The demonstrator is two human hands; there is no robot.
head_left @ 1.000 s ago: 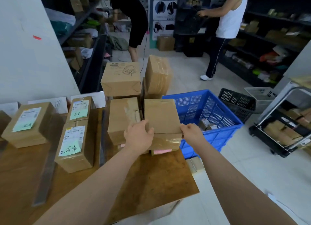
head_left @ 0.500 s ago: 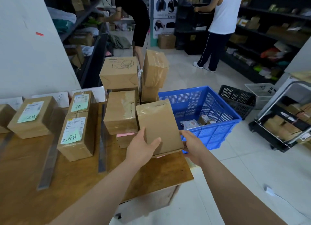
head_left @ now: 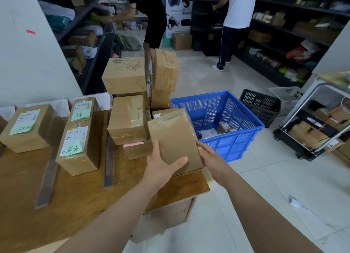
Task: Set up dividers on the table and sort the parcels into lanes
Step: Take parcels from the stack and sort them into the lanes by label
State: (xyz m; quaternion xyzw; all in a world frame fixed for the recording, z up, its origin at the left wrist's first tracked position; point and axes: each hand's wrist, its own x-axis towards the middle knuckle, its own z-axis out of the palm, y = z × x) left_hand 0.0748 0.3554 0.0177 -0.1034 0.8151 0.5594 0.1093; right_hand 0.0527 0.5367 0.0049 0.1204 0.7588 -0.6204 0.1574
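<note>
I hold a plain brown parcel (head_left: 174,137) tilted up on its near edge at the right end of the wooden table (head_left: 75,196). My left hand (head_left: 161,165) grips its near left corner, thumb across the face. My right hand (head_left: 210,158) holds its right side from behind. Two grey divider strips (head_left: 46,179) (head_left: 109,154) lie on the table. Labelled parcels (head_left: 77,146) (head_left: 26,127) (head_left: 82,109) sit in the lanes between them. A stack of brown parcels (head_left: 128,118) stands right of the second strip.
A blue crate (head_left: 244,139) with a few small packets stands on the floor right of the table. Behind it are a black basket (head_left: 259,105) and a trolley (head_left: 312,131) of boxes. Two people (head_left: 236,16) work at the shelves beyond.
The parcel has come off the stack: both hands lifted it, pulled it toward me and tipped it upright. A box with a pink label now shows under the stack.
</note>
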